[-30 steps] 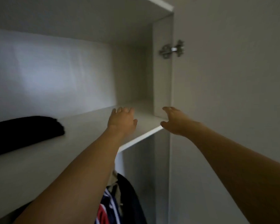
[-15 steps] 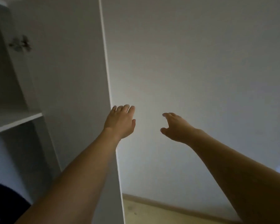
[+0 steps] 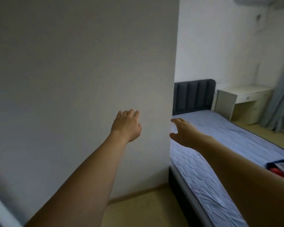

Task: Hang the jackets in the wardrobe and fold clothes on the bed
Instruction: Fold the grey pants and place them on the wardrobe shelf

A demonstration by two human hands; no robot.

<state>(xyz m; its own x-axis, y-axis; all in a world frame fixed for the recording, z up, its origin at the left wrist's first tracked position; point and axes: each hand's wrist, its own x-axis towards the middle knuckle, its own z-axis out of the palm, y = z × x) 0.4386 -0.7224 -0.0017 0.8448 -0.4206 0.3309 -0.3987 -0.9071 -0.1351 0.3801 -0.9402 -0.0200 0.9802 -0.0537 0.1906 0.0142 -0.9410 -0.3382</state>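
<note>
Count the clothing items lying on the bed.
1 visible: a dark and red garment at the frame's right edge on the bed, partly cut off. More may lie beyond the frame.

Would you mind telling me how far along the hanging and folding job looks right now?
Nothing can be confirmed done here, since no wardrobe interior shows in this view. Nothing is in hand: the left hand and right hand are both open and empty, held out in front of a plain wall. Left to do: a bundle of clothes lies on the bed, partly cut off by the frame edge.
</note>
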